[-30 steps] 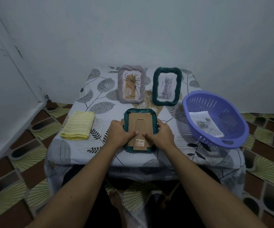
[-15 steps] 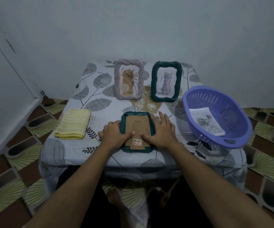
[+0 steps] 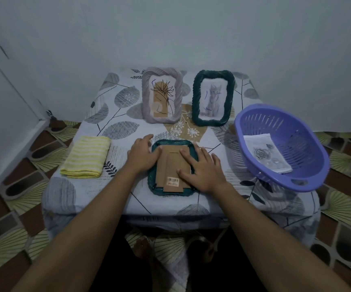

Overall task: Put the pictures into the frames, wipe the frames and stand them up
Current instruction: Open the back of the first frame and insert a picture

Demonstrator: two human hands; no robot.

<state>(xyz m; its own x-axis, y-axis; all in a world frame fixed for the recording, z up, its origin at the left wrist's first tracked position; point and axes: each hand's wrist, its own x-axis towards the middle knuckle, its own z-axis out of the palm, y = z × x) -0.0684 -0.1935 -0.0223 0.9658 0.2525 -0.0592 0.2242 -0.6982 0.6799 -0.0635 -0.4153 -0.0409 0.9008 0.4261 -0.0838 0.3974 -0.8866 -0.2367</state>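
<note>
Right hand (image 3: 202, 166) lies flat with fingers spread on the brown cardboard backing board (image 3: 170, 163) of the dark green rope-rimmed frame (image 3: 152, 185). That frame lies face down at the centre of the picture, on the leaf-print covered table (image 3: 117, 190). Left hand (image 3: 143, 153) rests along the frame's left rim, its fingers loosely extended and gripping nothing. The frame probably lies face down so that the board can be pressed home from behind, one hand bearing down while the other steadies the rim. Whether a picture is already under the board cannot be seen.

At upper centre, the pale grey rope-rimmed frame (image 3: 147, 98) and the second dark green frame (image 3: 195, 98) already stand upright with pictures in them. At the right, the purple slotted plastic basket (image 3: 296, 183) holds a printed rose picture (image 3: 265, 154). At the left, the folded yellow striped cloth (image 3: 86, 157) lies within reach for wiping.

A second ago both thumbs pushed on the lower part of the board with the fingers curled at its sides. Since then the right hand has flattened and the left has slid up the rim and loosened.
</note>
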